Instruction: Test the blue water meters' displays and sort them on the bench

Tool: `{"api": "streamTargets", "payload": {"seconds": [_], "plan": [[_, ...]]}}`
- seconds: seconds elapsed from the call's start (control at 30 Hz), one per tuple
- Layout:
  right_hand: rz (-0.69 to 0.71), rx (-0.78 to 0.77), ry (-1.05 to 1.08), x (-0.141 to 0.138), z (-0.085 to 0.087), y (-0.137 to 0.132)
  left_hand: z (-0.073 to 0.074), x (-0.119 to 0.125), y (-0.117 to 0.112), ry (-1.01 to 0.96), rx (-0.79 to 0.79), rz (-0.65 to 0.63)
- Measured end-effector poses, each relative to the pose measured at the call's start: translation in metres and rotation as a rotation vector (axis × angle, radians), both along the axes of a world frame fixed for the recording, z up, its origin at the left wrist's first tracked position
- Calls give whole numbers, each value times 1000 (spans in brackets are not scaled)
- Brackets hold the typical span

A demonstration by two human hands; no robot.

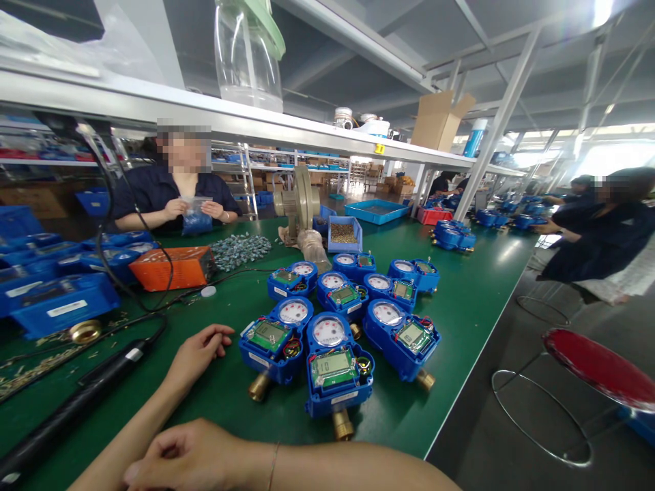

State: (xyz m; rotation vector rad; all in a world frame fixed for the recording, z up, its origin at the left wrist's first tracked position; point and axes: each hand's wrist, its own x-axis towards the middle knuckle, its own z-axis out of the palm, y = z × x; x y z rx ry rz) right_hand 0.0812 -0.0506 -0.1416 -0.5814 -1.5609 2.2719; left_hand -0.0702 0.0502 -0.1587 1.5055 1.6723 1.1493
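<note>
My left hand (200, 349) rests on the green tabletop with its fingers loosely stretched and nothing in them. Just right of it stands a group of blue water meters, the nearest being one meter (266, 337) with a brass fitting. My right hand (181, 451) lies across my left forearm, its fingers curled in and no object showing in them. Beyond my right wrist is another water meter (338, 365), its round dial, display and green circuit board exposed. A further meter (402, 334) sits to its right, and several more stand behind.
On the left are more blue meter housings (66, 300), an orange box (174, 267), a black cabled tool (102, 372) and loose small parts. A fan-like blower (299, 204) and a blue bin (345, 235) stand behind. Across the table, a person holds a plastic bag (197, 217).
</note>
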Motion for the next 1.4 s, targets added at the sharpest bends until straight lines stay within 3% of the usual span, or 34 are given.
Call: {"api": "streamTargets", "payload": {"seconds": [0.2, 0.5, 0.8, 1.13, 1.4], "plan": [[50, -43, 50, -5, -9, 1, -2, -2, 1, 1, 1, -2], [-10, -25, 48, -3, -7, 0, -4, -4, 2, 12, -8, -8], [67, -30, 78, -2, -7, 2, -4, -4, 2, 18, -23, -11], [-12, -23, 35, -3, -8, 1, -2, -2, 1, 23, -36, -13], [46, -47, 77, -5, -11, 2, -4, -3, 2, -4, -19, -11]]}}
